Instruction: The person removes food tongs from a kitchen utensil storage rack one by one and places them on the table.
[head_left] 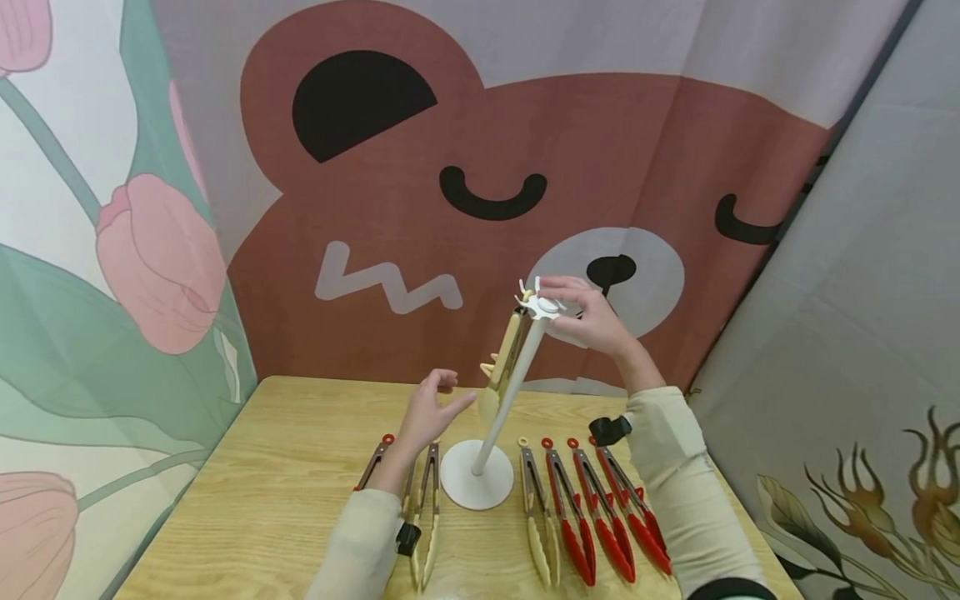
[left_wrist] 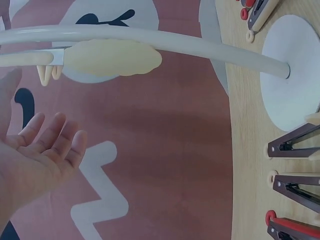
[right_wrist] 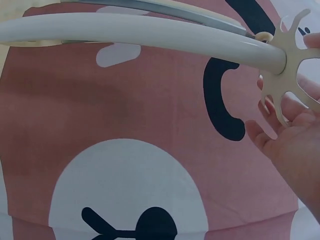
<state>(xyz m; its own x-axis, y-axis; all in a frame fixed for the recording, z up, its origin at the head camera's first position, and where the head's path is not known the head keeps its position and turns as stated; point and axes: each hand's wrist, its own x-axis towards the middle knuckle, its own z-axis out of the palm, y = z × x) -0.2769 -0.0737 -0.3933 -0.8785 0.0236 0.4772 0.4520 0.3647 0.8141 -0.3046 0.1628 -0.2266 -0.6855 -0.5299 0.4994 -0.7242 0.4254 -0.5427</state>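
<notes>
A white stand with a round base and a ring of hooks on top stands on the table. Cream-tipped tongs hang from one hook on its left side, beside the pole. My right hand grips the hook ring at the top, fingers behind and thumb in front. My left hand is held apart from the hanging tongs, to their lower left, with fingers loosely bent and nothing in it. In the left wrist view, the cream head of the tongs lies close along the pole.
Right of the base lie cream tongs and several red tongs in a row. On the left are more cream tongs and red-ringed tongs, partly behind my left arm. A bear-print curtain hangs behind the wooden table.
</notes>
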